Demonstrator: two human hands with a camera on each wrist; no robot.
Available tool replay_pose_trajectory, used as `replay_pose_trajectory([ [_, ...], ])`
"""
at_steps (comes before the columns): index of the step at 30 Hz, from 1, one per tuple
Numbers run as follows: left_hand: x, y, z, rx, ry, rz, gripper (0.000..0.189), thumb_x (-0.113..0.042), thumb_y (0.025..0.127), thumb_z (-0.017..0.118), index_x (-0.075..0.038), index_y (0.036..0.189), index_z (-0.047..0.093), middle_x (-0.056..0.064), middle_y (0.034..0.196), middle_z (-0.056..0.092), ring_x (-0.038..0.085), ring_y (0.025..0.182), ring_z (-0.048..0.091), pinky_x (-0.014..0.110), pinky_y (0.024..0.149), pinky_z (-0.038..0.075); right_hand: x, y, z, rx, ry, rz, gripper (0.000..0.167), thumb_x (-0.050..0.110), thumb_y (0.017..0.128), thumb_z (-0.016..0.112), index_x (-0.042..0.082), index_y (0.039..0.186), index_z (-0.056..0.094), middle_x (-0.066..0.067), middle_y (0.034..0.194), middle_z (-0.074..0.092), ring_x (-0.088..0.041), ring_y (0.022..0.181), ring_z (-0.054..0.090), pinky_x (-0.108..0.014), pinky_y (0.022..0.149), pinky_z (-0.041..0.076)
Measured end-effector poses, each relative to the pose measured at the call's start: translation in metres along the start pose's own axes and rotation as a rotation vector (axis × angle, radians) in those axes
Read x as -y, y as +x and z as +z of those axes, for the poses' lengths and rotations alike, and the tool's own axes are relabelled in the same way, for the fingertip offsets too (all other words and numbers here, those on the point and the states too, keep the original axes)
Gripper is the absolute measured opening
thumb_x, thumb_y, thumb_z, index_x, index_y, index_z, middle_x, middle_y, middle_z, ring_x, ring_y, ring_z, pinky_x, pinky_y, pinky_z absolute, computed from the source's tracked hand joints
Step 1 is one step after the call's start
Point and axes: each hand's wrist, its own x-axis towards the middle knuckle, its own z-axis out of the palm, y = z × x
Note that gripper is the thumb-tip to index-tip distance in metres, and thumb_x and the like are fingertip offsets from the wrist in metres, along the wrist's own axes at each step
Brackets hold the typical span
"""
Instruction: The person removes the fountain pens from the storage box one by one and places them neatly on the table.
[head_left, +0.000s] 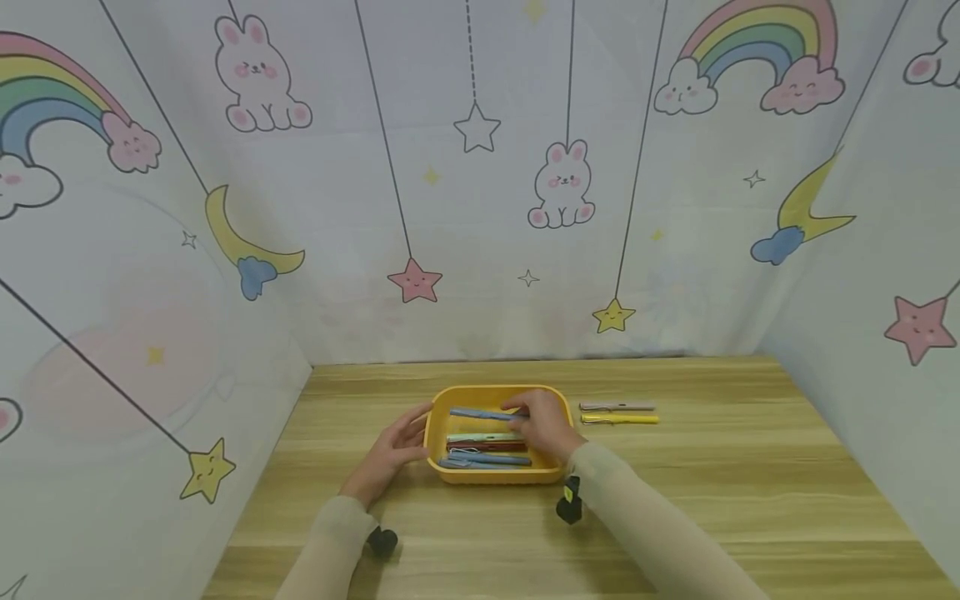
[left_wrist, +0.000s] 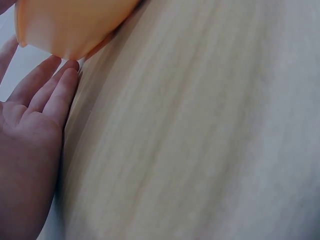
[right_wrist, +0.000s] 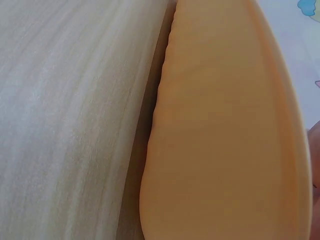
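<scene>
In the head view, the yellow tray (head_left: 498,477) sits on the wooden table (head_left: 480,542), below the middle of the picture. Taking the tray as a clock with 12 at its far side, the right hand (head_left: 546,427) reaches in over the 3 o'clock rim, thumb and fingers pinching one end of a blue pen (head_left: 480,413). That pen lies crosswise near 12, its free end towards 10; whether it clears the tray floor is hard to judge from here. A pale green pen (head_left: 480,437) and a dark red pen (head_left: 487,447) lie around the centre, more blue pens (head_left: 491,458) towards 6. Outside, past 3 o'clock, rest a pale pink pen (head_left: 618,407) and a yellow pen (head_left: 621,420). The left hand (head_left: 392,452) is at 9. A pinch nearer the pen's middle would balance it better, and lifting it above the rim before any sideways move would avoid a knock.

In the left wrist view, the tray shows at 11 o'clock, the left fingers extended, slightly spread, tips against it: light, steady pressure suits.

In the right wrist view, the tray's outer wall dominates; only a sliver of hand shows at 4 o'clock.
</scene>
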Motion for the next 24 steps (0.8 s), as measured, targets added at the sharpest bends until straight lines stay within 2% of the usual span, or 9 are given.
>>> replay_pose_trajectory([
  [5,0.002,0.001,-0.001,0.009,0.008,0.011,0.074,-0.004,0.098,0.069,-0.017,0.163,0.037,0.02,0.167,0.037,0.038,0.152,0.039,0.024,0.114,0.043,-0.002,-0.001,-0.002,-0.039,-0.061,-0.054,0.022,0.002,0.091,0.079,0.001,0.113,0.081,-0.013,0.123,0.076,-0.034,0.116,0.071,-0.048,0.099,0.058],
  [8,0.003,0.001,-0.002,0.011,0.01,0.008,0.074,-0.004,0.099,0.069,-0.017,0.163,0.037,0.019,0.167,0.037,0.037,0.152,0.039,0.024,0.114,0.043,-0.005,-0.001,-0.002,-0.059,-0.055,-0.057,0.019,0.002,0.093,0.077,0.002,0.111,0.081,-0.012,0.123,0.076,-0.034,0.117,0.07,-0.048,0.1,0.058],
  [18,0.0,-0.001,-0.002,0.019,-0.003,0.02,0.074,-0.004,0.098,0.069,-0.017,0.164,0.037,0.019,0.168,0.035,0.039,0.153,0.038,0.027,0.116,0.042,-0.003,-0.007,-0.01,-0.067,0.065,0.016,0.016,0.007,0.099,0.072,0.005,0.111,0.082,-0.008,0.109,0.08,-0.023,0.098,0.075,-0.039,0.083,0.064],
  [24,0.0,-0.001,-0.002,0.022,-0.007,0.025,0.074,-0.003,0.098,0.07,-0.017,0.164,0.037,0.019,0.167,0.035,0.039,0.152,0.038,0.027,0.116,0.042,-0.003,-0.009,-0.013,-0.123,0.121,-0.034,0.015,0.004,0.094,0.077,0.006,0.108,0.083,-0.004,0.09,0.081,-0.023,0.085,0.078,-0.033,0.073,0.063],
])
